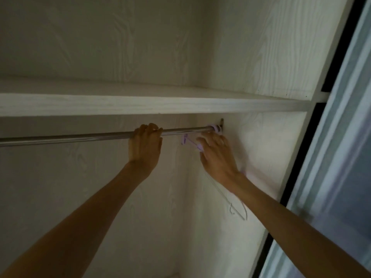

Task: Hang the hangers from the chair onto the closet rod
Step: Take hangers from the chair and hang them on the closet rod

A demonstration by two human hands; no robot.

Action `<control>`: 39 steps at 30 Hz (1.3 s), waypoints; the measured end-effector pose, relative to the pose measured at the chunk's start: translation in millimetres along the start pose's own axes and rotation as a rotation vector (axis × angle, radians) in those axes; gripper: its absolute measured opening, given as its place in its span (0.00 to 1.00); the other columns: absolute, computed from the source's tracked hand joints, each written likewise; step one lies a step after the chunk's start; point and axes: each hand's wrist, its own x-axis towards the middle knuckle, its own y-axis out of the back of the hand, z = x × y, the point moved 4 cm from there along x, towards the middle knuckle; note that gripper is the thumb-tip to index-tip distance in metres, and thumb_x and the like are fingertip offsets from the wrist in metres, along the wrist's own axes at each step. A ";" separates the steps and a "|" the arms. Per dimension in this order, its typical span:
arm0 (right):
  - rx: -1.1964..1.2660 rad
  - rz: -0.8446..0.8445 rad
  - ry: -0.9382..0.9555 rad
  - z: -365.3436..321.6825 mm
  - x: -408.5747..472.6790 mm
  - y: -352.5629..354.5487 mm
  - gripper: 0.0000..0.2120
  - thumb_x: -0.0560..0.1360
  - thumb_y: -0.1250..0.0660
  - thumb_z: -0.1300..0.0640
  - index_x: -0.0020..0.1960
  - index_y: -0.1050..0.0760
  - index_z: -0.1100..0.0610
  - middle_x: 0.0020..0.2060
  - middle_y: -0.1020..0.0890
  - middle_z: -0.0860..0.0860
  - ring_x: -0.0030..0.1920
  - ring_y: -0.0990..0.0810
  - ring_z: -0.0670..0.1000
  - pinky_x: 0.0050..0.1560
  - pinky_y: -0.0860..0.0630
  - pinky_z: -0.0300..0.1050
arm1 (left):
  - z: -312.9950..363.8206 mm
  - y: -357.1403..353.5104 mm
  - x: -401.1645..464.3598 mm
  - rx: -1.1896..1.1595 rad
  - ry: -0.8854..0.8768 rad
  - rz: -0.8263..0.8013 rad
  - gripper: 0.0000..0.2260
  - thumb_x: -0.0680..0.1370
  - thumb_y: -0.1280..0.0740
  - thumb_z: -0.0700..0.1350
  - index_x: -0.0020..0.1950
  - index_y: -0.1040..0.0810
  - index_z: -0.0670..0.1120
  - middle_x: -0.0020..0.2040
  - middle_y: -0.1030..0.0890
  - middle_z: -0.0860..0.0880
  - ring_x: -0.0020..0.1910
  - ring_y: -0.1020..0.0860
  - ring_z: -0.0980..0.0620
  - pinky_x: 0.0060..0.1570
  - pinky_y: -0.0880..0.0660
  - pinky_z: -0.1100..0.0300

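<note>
Closet interior [100, 47]: pale wood-grain panels, back and right side wall, the largest item in view. A sliding door [341, 137] with a dark frame stands along the right edge.

Shelf [140, 104]: a white board spanning the closet, its front edge just above the rod.

Closet rod [70, 138]: a metal tube, long axis running from the left edge of view to a bracket on the right side wall.

Our left hand [145, 145]: fingers curled over the rod from below, closed on it near its right end. We judge this grip steadies us, or the rod, while the other hand works.

Our right hand [215, 153]: fingers spread, resting against the hangers just below the rod's right end. Whether it pinches them or only presses them we cannot tell.

Hangers [187, 140]: pale lilac and thin, several hooks looped over the rod hard against the bracket end. Their bodies lie close to the right side wall, long axis sloping down and toward us, lower tips showing beneath our right forearm. We judge they are being packed to the rod's end to leave its length free. The chair is out of view.
</note>
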 end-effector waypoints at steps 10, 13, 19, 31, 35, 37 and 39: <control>0.052 -0.275 -0.006 -34.8 -163.2 61.9 0.17 0.61 0.25 0.65 0.46 0.19 0.50 0.43 0.20 0.46 0.34 0.23 0.47 0.26 0.31 0.36 | 72.4 15.1 -129.2 -0.251 -0.149 -0.421 0.16 0.78 0.39 0.46 0.65 0.27 0.52 0.62 0.24 0.52 0.58 0.23 0.50 0.53 0.26 0.56; 0.025 -0.407 -0.113 -37.7 -231.0 68.2 0.15 0.60 0.24 0.63 0.44 0.19 0.50 0.40 0.20 0.45 0.32 0.22 0.45 0.24 0.35 0.33 | 99.5 10.3 -183.8 -0.240 -0.288 -0.640 0.16 0.79 0.42 0.49 0.67 0.29 0.53 0.64 0.25 0.52 0.60 0.24 0.51 0.56 0.28 0.58; 0.067 -0.736 -0.534 -38.9 -390.7 104.4 0.15 0.77 0.43 0.60 0.62 0.28 0.55 0.55 0.24 0.52 0.53 0.22 0.54 0.42 0.29 0.44 | 172.8 -2.4 -301.9 -0.362 -0.485 -0.961 0.15 0.78 0.40 0.50 0.64 0.27 0.53 0.63 0.24 0.53 0.62 0.25 0.50 0.60 0.32 0.59; 0.030 -0.974 -1.156 34.6 -671.8 182.8 0.14 0.76 0.41 0.58 0.60 0.26 0.53 0.60 0.23 0.52 0.62 0.25 0.53 0.55 0.30 0.45 | 362.4 -38.0 -460.7 -0.519 -0.392 -1.402 0.14 0.75 0.35 0.51 0.60 0.23 0.52 0.63 0.23 0.50 0.62 0.25 0.46 0.61 0.30 0.58; 0.067 -1.088 -1.188 62.9 -733.2 171.8 0.14 0.77 0.43 0.58 0.62 0.28 0.53 0.61 0.25 0.52 0.62 0.26 0.54 0.57 0.30 0.47 | 401.9 -69.3 -506.3 -0.491 -0.296 -1.461 0.13 0.74 0.36 0.50 0.58 0.22 0.52 0.62 0.22 0.48 0.61 0.24 0.45 0.61 0.29 0.57; 0.073 -1.115 -1.203 75.3 -765.0 156.2 0.15 0.77 0.43 0.58 0.63 0.29 0.52 0.62 0.25 0.52 0.62 0.26 0.55 0.56 0.29 0.46 | 415.0 -93.1 -539.7 -0.491 -0.253 -1.510 0.11 0.74 0.36 0.49 0.55 0.20 0.53 0.60 0.20 0.50 0.60 0.23 0.47 0.62 0.28 0.57; 0.090 -1.117 -1.250 79.5 -790.7 138.3 0.16 0.77 0.43 0.58 0.64 0.30 0.52 0.63 0.26 0.52 0.62 0.26 0.56 0.56 0.29 0.46 | 418.7 -113.4 -573.4 -0.503 -0.245 -1.568 0.09 0.74 0.36 0.48 0.52 0.19 0.53 0.58 0.19 0.50 0.58 0.22 0.48 0.61 0.27 0.57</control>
